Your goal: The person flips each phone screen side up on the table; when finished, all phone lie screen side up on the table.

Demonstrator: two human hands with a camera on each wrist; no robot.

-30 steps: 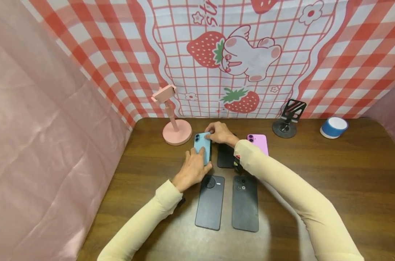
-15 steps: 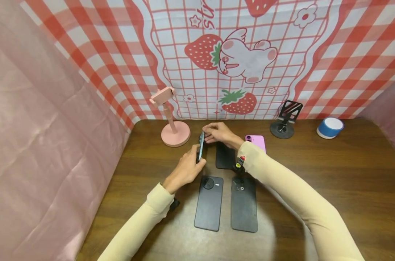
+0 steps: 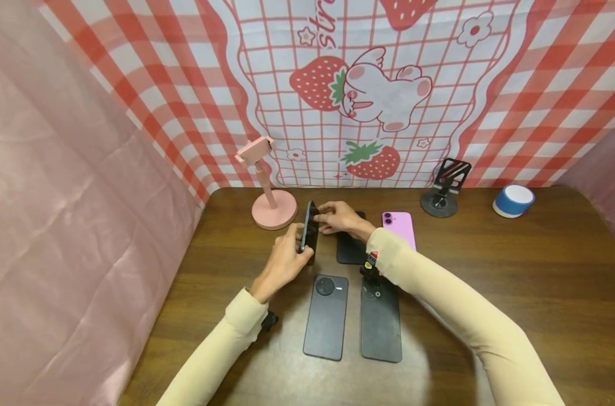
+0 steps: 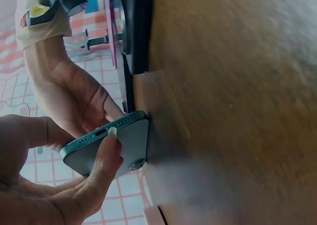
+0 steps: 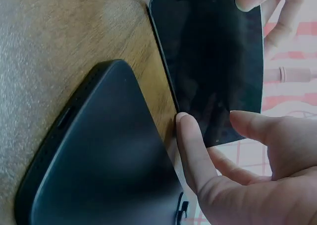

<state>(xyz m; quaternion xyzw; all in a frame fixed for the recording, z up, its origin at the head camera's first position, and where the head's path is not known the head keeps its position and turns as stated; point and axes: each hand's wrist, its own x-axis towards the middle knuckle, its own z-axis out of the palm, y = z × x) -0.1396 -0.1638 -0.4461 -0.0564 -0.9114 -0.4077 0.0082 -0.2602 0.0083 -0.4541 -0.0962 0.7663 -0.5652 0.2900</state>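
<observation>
The light blue smartphone (image 3: 311,230) is tipped up on its long side, its dark screen turned right. My left hand (image 3: 281,258) grips its near end; the left wrist view shows the thumb beside the charging port (image 4: 101,132). At the far end, my right hand (image 3: 339,217) has fingertips on the screen (image 5: 208,51), while another finger passes behind that end. The phone's camera back is mostly hidden from above. Just right of it lies a black phone (image 3: 349,249), partly under the right hand.
Two dark phones, one with a round camera (image 3: 325,324) and one greyish (image 3: 381,330), lie in front. A pink phone (image 3: 400,228) is at right. Behind stand a pink phone stand (image 3: 274,210), a black folding stand (image 3: 439,202) and a blue-white roll (image 3: 513,202).
The blue phone has gone from lying back-up to standing on its side, screen rightward. My left hand has shifted left with it. The right fingers have come onto its screen side.
</observation>
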